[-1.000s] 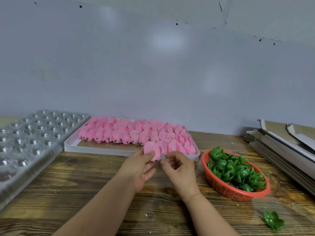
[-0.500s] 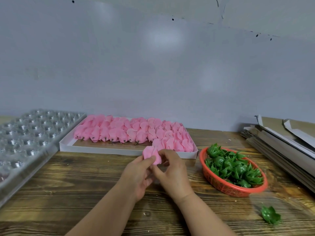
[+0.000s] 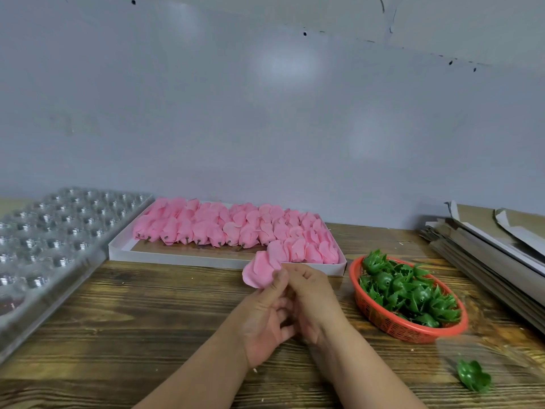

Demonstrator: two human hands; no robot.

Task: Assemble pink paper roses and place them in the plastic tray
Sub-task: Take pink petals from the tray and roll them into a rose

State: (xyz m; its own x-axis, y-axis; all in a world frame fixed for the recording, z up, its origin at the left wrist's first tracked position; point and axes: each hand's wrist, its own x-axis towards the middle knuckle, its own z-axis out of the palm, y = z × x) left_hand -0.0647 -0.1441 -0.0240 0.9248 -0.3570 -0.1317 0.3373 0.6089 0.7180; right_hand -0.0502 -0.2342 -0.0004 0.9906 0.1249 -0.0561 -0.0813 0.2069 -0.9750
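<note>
Left hand (image 3: 265, 317) thumb pinches one pink rose (image 3: 261, 271), petals fanning toward 11 o'clock, long axis tilted; right hand (image 3: 315, 302) curls against its base. At 12: one white box (image 3: 177, 256), roses uncounted. At 9: one plastic tray (image 3: 53, 240). At 3: one orange basket (image 3: 392, 324); one loose green calyx (image 3: 473, 377) at 5

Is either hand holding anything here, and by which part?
The left hand pinches a pink paper rose at its lower edge, thumb on the petals. The right hand is curled beside it; its hold is hidden.
</note>
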